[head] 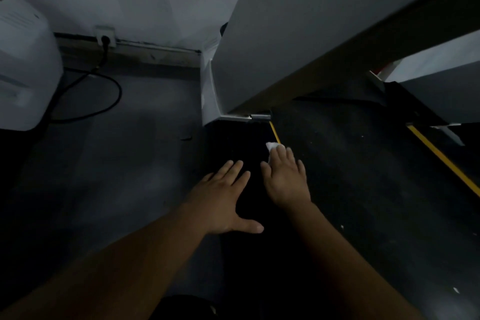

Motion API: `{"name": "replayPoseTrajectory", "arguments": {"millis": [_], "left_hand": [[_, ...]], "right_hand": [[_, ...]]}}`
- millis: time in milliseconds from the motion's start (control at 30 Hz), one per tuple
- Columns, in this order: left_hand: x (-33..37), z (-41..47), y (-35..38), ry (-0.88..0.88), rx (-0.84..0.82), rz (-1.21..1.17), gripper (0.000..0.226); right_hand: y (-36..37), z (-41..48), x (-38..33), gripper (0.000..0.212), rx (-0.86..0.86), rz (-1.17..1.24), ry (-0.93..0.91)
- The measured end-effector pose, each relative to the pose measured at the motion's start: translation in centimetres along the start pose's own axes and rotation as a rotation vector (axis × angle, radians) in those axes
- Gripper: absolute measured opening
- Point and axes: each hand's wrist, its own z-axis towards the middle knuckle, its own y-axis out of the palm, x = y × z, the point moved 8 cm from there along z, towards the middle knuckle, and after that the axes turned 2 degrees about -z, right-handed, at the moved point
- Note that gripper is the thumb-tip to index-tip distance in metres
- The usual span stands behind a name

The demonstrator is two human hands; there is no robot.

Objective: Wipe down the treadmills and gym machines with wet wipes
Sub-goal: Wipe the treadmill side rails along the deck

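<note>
1. Ahead of you, the grey upright [298, 34] slants across the upper right and closes off the treadmill belt [350, 176] at its front end.
2. Lower right, the belt lies open.
3. Left of centre, you have free floor [130, 163] up to the black cable [120, 92] and white machine [23, 60] at upper left.

The wipe [272, 147] lies under the right hand [284, 180] on the treadmill [350, 176], the left hand [223, 199] just left, the wall socket [105, 37] far ahead-left
</note>
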Motion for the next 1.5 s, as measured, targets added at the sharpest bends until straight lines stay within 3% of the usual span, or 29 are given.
{"name": "replayPoseTrajectory", "arguments": {"millis": [133,300,433,533,633,767,967,1100,1267,1433,1500], "left_hand": [[-0.5,0.2,-0.3,0.017,-0.016,-0.007,0.128],[-0.7,0.7,-0.4,0.004,-0.035,-0.013,0.136],[-0.8,0.7,-0.4,-0.001,-0.026,-0.032,0.137],[-0.6,0.7,-0.1,-0.006,-0.023,-0.045,0.137],[-0.6,0.6,-0.1,-0.004,-0.008,-0.06,0.136],[-0.5,0.5,-0.2,0.007,0.015,-0.032,0.134],[-0.3,0.3,0.0,0.02,0.043,-0.048,0.132],[-0.1,-0.2,0.3,0.031,0.072,-0.031,0.124],[0.0,-0.5,0.5,0.016,0.088,0.002,0.12],[0.1,-0.6,0.4,0.003,0.08,0.0,0.121],[0.2,-0.7,0.4,0.002,0.069,0.006,0.12]], "right_hand": [[0.3,-2.8,-0.6,0.063,-0.079,-0.042,-0.238],[-0.2,0.0,-0.4,0.055,0.033,-0.042,-0.094],[0.7,-2.0,-3.3,0.067,-0.011,0.026,-0.282],[1.0,-1.7,-2.6,0.059,-0.026,-0.068,-0.284],[0.8,0.1,-4.3,0.057,-0.046,0.103,-0.237],[0.7,-1.8,-4.4,0.072,-0.092,0.214,-0.393],[0.8,1.6,-3.6,0.071,-0.076,0.148,-0.181],[1.3,1.4,-5.3,0.066,-0.105,0.116,-0.33],[1.2,4.3,-5.7,0.072,-0.111,0.1,-0.229],[0.6,2.1,-4.6,0.067,-0.155,0.145,-0.382],[0.2,2.4,-2.6,0.072,-0.128,0.086,-0.334]]}}
